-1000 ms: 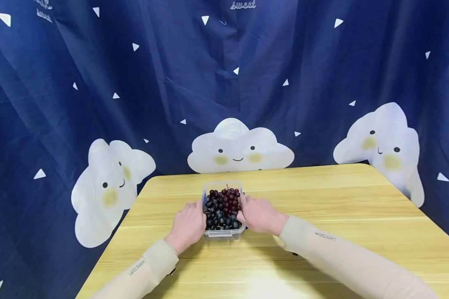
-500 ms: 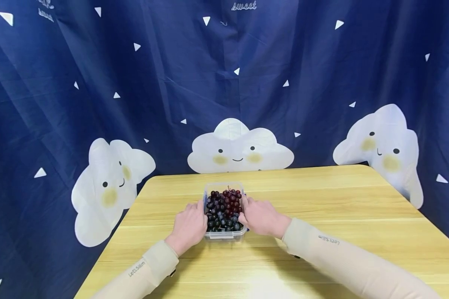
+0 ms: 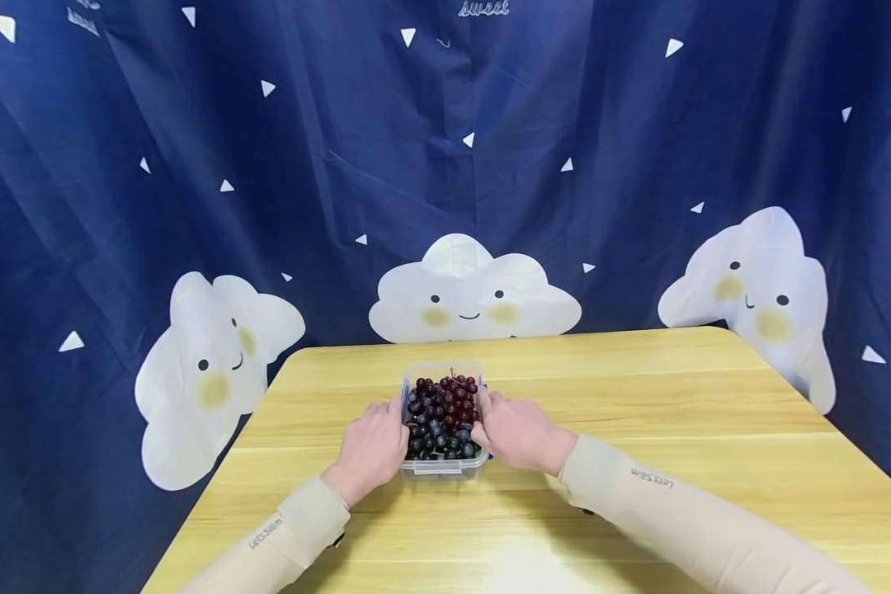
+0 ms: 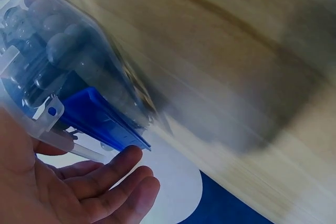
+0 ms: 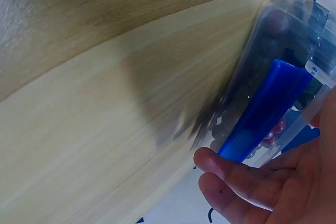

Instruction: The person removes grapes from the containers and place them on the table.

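A clear plastic container (image 3: pixel 436 467) stands on the table, filled with dark grapes (image 3: pixel 434 425), blue-black at the front and reddish at the back right. Its top is uncovered. My left hand (image 3: pixel 371 441) grips the left side, while my right hand (image 3: pixel 520 433) grips the right. A blue side latch (image 4: pixel 100 119) hangs down the wall in the left wrist view, with a fingertip at its lower end. On the other side, the right wrist view has a matching blue latch (image 5: pixel 265 114) above the curled fingers. Both thumbs are mostly hidden in the wrist views.
The light wooden table (image 3: pixel 638 388) extends around the container, widest to the right. Behind its far edge hangs a dark blue curtain (image 3: pixel 386 148) printed with white clouds and triangles.
The container and my right hand have shifted very slightly toward the near side. Both hands keep the same grip on the container.
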A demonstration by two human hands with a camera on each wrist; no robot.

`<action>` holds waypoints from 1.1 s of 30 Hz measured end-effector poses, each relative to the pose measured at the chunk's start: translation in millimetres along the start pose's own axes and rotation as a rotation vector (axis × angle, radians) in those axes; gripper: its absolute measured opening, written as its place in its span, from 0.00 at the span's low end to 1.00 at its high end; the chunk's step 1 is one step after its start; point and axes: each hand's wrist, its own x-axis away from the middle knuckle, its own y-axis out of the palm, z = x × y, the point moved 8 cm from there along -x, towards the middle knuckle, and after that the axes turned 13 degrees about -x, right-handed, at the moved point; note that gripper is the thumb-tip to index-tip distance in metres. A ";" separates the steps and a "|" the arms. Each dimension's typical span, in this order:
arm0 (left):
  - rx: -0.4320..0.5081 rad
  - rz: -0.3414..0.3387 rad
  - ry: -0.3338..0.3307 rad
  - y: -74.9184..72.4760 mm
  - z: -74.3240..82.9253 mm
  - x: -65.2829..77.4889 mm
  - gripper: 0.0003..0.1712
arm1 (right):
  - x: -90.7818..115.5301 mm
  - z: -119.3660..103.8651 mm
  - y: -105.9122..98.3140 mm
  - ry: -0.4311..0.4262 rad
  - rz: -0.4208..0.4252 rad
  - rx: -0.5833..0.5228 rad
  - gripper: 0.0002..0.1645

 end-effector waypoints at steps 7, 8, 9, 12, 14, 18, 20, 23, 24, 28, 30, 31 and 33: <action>0.055 -0.062 -0.017 3.2 -10.1 -4.7 0.09 | -0.4 -3.4 -1.3 -0.008 -0.003 -0.015 0.42; 0.065 -0.065 -0.021 3.3 -11.4 -6.2 0.08 | -0.2 -3.7 -1.3 -0.009 -0.004 -0.016 0.42; 0.074 -0.064 -0.026 3.2 -12.7 -7.9 0.08 | -0.1 -3.9 -1.4 -0.009 -0.004 -0.013 0.42; 0.083 -0.047 -0.030 3.6 -15.2 -13.9 0.08 | 0.6 -3.9 -1.7 -0.009 -0.001 -0.006 0.42; 0.076 -0.034 -0.030 4.2 -16.1 -18.1 0.08 | 1.2 -3.1 -1.9 -0.002 0.000 -0.001 0.42; 0.063 -0.035 -0.035 8.7 -17.8 -24.7 0.06 | 2.2 -1.2 -1.6 0.016 -0.004 -0.004 0.42; 0.067 -0.038 -0.039 10.9 -18.2 -27.0 0.05 | 2.7 -0.9 -1.8 0.022 -0.003 -0.003 0.42; 0.066 -0.037 -0.040 13.2 -18.5 -28.7 0.05 | 3.0 -1.4 -2.0 0.017 0.004 0.000 0.42; 0.065 -0.036 -0.040 13.8 -18.6 -28.9 0.06 | 3.2 -1.7 -2.1 0.014 0.008 0.004 0.42; 0.090 -0.042 -0.043 17.2 -19.5 -27.8 0.13 | 3.4 -2.6 -2.3 0.004 0.020 0.014 0.42; 0.111 -0.051 -0.046 19.5 -20.2 -27.0 0.18 | 3.1 -3.0 -2.6 0.001 0.018 0.022 0.42; 0.124 -0.055 -0.047 20.6 -20.2 -26.7 0.20 | 3.0 -3.0 -2.9 0.003 0.018 0.020 0.42; 0.141 -0.061 -0.043 22.2 -19.9 -26.8 0.23 | 2.5 -2.5 -3.5 0.011 0.006 0.008 0.42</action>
